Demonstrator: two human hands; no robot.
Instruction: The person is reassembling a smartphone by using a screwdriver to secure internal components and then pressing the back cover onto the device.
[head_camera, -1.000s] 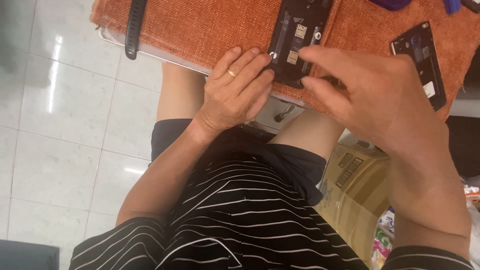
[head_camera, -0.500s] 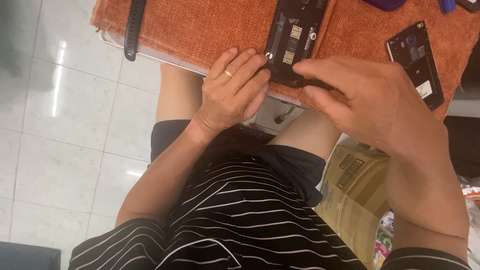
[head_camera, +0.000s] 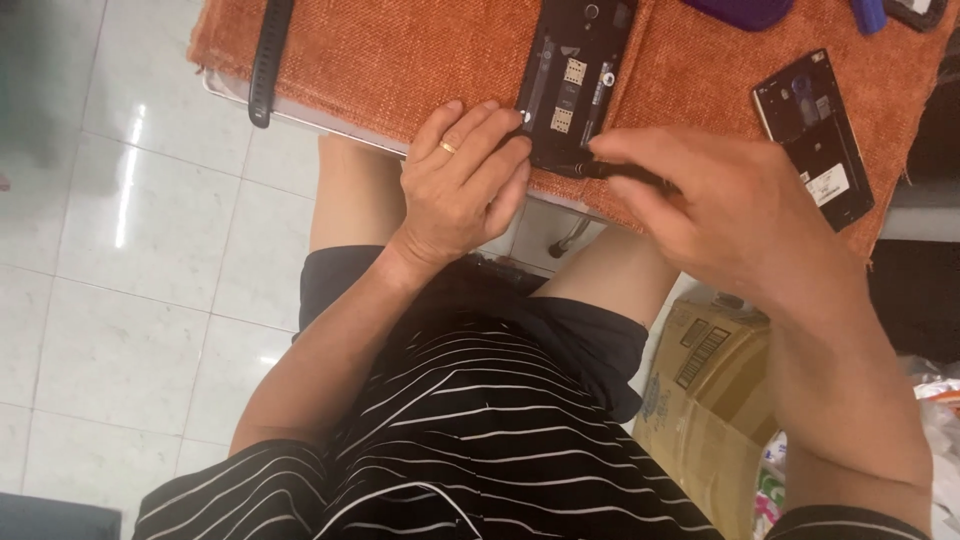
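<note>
Head view: looks straight down on two bare hands at the near edge of a surface (head_camera: 300, 110) covered with an orange woven cloth (head_camera: 400, 50).
Right hand grip: the right hand (head_camera: 720, 205) is pinched narrow around a thin dark tool (head_camera: 615, 172), thumb and fingers closed on its shaft.
Tool: it lies nearly level and points left, its tip at the lower edge of the opened phone (head_camera: 572, 85); whether the tip touches a screw cannot be told.
Left hand grip: the left hand (head_camera: 462, 180) lies palm down, a ring on one finger, fingers stretched loosely forward; the fingertips rest against the phone's lower left corner, and it closes on nothing.
Opened phone: dark, back cover off, inner boards and small metal slots showing; it lies lengthwise on the cloth just beyond both hands, between them.
Second phone body: another open dark phone (head_camera: 812, 135) with a white label lies on the cloth to the right, well apart from the hands.
Strap: a black strap (head_camera: 268, 60) lies at the cloth's left end.
Below the surface: bare knees, dark shorts and a black striped shirt (head_camera: 480, 440) over pale floor tiles (head_camera: 120, 300); a cardboard box (head_camera: 710, 390) stands beside the right leg.
</note>
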